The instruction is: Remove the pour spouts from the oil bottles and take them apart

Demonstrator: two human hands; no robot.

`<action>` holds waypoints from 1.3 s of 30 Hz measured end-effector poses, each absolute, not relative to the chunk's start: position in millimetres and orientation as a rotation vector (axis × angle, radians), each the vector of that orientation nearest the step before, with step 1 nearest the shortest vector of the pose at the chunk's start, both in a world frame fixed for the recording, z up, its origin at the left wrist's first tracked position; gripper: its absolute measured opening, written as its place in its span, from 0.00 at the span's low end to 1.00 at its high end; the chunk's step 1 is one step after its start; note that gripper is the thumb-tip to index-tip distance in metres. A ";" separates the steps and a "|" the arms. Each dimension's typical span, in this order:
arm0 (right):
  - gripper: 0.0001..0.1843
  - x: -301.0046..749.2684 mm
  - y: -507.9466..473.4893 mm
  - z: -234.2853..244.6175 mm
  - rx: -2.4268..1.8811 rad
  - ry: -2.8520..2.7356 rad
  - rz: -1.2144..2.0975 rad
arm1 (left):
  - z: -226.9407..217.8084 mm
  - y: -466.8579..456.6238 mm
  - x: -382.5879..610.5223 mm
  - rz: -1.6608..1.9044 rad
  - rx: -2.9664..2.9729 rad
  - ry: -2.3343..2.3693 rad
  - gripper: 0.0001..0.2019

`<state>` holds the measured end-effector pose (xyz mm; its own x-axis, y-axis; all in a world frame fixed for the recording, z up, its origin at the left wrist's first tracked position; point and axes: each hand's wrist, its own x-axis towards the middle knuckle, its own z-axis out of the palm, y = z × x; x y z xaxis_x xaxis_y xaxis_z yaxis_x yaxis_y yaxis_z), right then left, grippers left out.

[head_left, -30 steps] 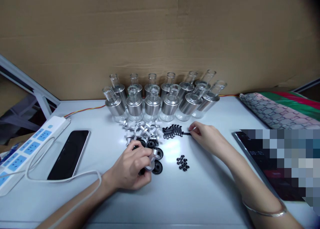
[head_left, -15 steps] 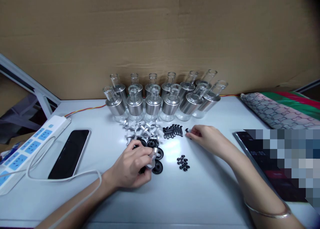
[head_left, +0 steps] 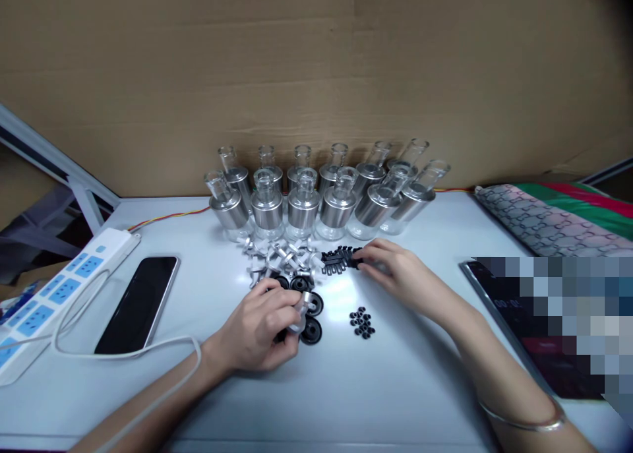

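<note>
My left hand (head_left: pixel 260 328) is closed round a small silver cap-like part (head_left: pixel 300 319), held just over several black round discs (head_left: pixel 310 331) on the white table (head_left: pixel 346 393). My right hand (head_left: pixel 395 271) reaches to the right end of a row of black stick-shaped pieces (head_left: pixel 339 258), its fingertips pinched at them; what they grip is hidden. Between the hands lies a small heap of black rings (head_left: pixel 361 322). A pile of small silver pieces (head_left: pixel 279 258) lies just behind my left hand. Several glass bottles with silver collars (head_left: pixel 321 199) stand in two rows behind.
A black phone (head_left: pixel 138 302) lies at the left beside a white power strip (head_left: pixel 59 288) with its cable (head_left: pixel 123 354) looping over my left forearm. A dark tablet (head_left: pixel 544 321) is at the right, patterned fabric (head_left: pixel 548 219) behind it. A cardboard wall (head_left: pixel 316 77) backs the table.
My right hand has moved left, from right of the black stick pieces to touching their right end. My left hand stays put with the silver part.
</note>
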<state>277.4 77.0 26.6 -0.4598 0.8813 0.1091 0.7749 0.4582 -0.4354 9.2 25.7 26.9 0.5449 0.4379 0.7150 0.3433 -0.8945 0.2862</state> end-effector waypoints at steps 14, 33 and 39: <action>0.17 249.0 57.2 27.1 -1.252 -2.636 0.262 | 26.0 26.6 8.4 1.252 2.667 0.699 0.15; 0.18 255.5 60.8 20.7 -1.279 -2.673 0.265 | 28.1 27.6 9.3 1.254 2.672 0.719 0.17; 0.18 260.8 61.6 24.8 -1.298 -2.686 0.335 | 27.7 28.0 9.8 1.247 2.673 0.723 0.17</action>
